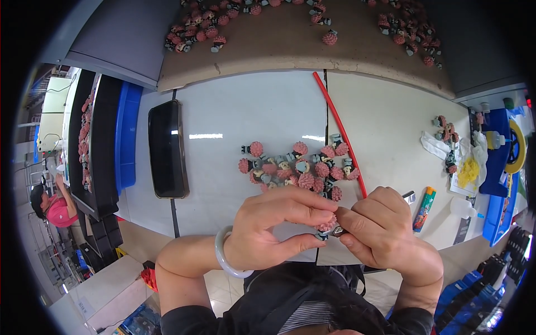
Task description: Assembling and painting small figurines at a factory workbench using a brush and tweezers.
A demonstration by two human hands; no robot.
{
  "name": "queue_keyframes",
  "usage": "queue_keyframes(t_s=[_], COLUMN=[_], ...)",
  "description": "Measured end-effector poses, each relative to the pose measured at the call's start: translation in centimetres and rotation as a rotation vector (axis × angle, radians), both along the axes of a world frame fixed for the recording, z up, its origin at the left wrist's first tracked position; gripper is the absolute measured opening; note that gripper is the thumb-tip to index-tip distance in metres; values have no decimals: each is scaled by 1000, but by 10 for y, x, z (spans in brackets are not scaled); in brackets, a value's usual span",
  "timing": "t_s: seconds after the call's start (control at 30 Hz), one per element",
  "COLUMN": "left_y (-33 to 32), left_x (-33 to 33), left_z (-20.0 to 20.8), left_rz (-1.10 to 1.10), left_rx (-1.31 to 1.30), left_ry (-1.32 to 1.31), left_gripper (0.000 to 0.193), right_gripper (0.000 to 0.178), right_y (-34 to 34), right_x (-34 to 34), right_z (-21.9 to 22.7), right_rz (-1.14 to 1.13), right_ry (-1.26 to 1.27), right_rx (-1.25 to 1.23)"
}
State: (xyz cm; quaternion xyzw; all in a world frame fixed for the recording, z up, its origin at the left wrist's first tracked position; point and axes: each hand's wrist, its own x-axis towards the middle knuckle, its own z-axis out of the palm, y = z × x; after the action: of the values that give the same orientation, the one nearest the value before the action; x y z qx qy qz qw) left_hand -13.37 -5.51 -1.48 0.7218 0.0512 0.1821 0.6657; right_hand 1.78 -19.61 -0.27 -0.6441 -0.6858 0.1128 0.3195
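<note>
Pink handheld figurine (325, 226), printed lighter (425, 209)

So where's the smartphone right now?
In the head view, the smartphone lies on the left of the white tabletop, between the blue tray and the cluster of pink-headed figurines.

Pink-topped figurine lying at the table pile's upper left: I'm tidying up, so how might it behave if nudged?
That figurine may roll in a curve, its round pink end looking wider than its dark end. Its knobbly surface probably resists slipping. It is likely light for handling: the left hand pinches a similar held piece.
</note>
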Motion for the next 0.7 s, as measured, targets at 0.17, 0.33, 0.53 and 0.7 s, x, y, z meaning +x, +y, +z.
queue_keyframes(t_s=[0.17, 0.33, 0.53, 0.7], left_y=[0, 1, 1, 1], left_x=[0, 0, 1, 0], left_z=[-2, 2, -1, 0], left_rz=[1, -4, -7, -2], left_rx=[-14, -5, 13, 13], left_ry=[-15, 13, 2, 17], left_gripper=[35, 35, 35, 35], right_gripper=[21, 23, 23, 21], right_y=[0, 2, 2, 0], right_x=[0, 0, 0, 0], right_z=[-1, -6, -5, 1], right_rz=[4, -33, -35, -1], right_ry=[8, 3, -1, 14], right_rx=[10, 98, 82, -3])
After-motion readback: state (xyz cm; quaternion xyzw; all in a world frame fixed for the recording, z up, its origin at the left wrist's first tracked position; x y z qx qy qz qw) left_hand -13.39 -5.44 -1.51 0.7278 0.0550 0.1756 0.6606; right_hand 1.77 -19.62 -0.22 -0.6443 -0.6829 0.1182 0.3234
